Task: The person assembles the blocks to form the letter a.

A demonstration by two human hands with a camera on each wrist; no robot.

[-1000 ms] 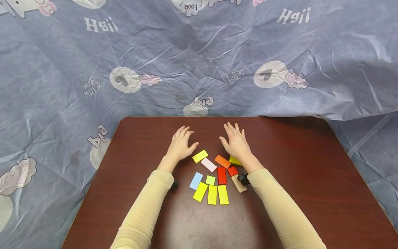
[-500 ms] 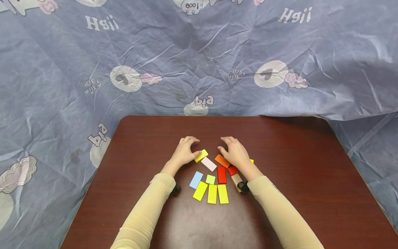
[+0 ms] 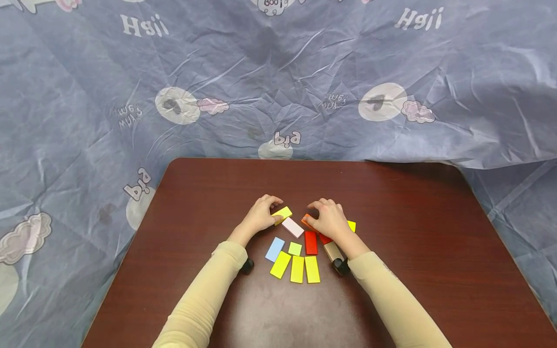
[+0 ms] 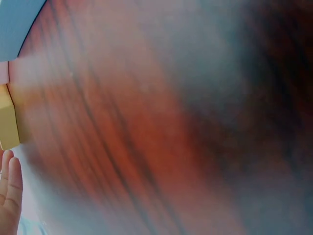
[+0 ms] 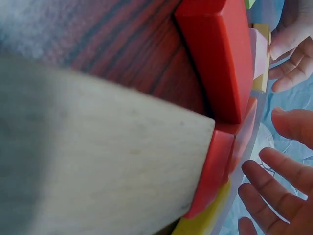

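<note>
In the head view my left hand (image 3: 259,213) arches at a yellow block (image 3: 285,212), thumb over its near side and fingers beyond its far side. The left wrist view catches straight fingers (image 4: 13,183) just below that block (image 4: 7,122). My right hand (image 3: 329,218) hovers over an orange block (image 3: 306,219), its thumb overlapping it and its palm hiding part of it. In the right wrist view the right hand (image 5: 286,181) has its fingers spread, with a gap to the blocks. A pale pink block (image 3: 293,227) lies between both hands.
Nearer on the brown table (image 3: 278,309) lie a blue block (image 3: 275,249), a small green block (image 3: 295,249), a red block (image 3: 311,242) and several yellow blocks (image 3: 297,269). A wooden block (image 3: 332,251) sits under the right wrist, partly covered. A printed grey-blue cloth (image 3: 278,87) hangs behind.
Both hands have drawn back from the far side of the table and lowered toward the blocks, the left to the yellow one, the right to the orange one. The blocks stay in place.
</note>
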